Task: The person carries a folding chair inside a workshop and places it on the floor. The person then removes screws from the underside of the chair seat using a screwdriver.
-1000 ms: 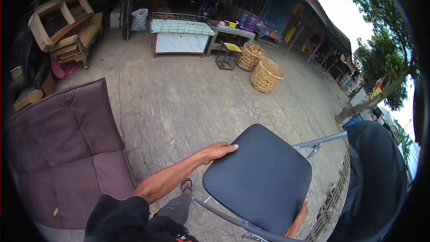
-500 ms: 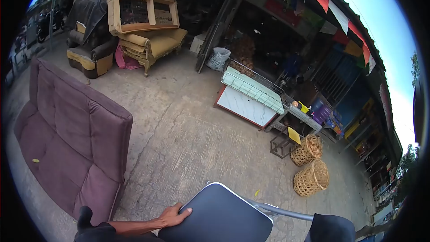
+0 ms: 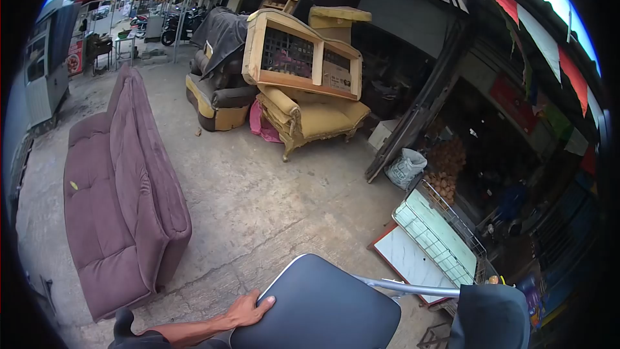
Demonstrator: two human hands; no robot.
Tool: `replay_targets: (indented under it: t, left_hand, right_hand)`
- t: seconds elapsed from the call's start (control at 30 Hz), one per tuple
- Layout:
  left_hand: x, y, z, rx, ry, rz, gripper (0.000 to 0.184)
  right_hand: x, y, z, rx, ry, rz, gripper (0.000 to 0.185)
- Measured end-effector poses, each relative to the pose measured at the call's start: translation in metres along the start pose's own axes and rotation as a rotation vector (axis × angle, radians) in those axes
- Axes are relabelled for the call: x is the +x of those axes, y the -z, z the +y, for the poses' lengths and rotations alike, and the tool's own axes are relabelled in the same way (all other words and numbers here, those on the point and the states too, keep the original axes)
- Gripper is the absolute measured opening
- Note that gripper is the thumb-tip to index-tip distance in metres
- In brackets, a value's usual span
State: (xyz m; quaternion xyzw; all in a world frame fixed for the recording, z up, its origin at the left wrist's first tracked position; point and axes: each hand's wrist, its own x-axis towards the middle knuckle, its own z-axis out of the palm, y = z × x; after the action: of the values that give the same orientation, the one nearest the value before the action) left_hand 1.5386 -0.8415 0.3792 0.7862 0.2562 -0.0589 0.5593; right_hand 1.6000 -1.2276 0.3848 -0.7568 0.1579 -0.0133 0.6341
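Observation:
My left hand (image 3: 248,311) reaches in from the lower left and is closed on the near-left edge of a folding chair. Its thumb lies on top of the dark padded seat (image 3: 320,307), while the other fingers are mostly hidden at the edge. A grey metal tube (image 3: 413,287) runs from the seat to a dark padded part (image 3: 489,317) at the lower right, which looks like the backrest. My right hand is out of view.
A purple sofa (image 3: 103,220) stands at the left. Ahead, a wooden sofa frame (image 3: 310,81) rests on a yellow sofa (image 3: 323,116), beside a covered armchair (image 3: 219,97). A white sack (image 3: 407,168) and a tiled counter (image 3: 413,255) are at the right.
The view has swung left and up, so the sofas and counter sit further right and more street shows. The hand and chair keep nearly the same place in view; the baskets are out of view.

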Motion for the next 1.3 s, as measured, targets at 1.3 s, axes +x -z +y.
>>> replay_targets:
  t: [1.3]
  left_hand:
    - [1.220, 0.342, 0.637, -1.332, -0.339, -0.012, 0.046]
  right_hand:
    - [1.141, -0.812, -0.698, -0.006, 0.364, -0.477, 0.063]
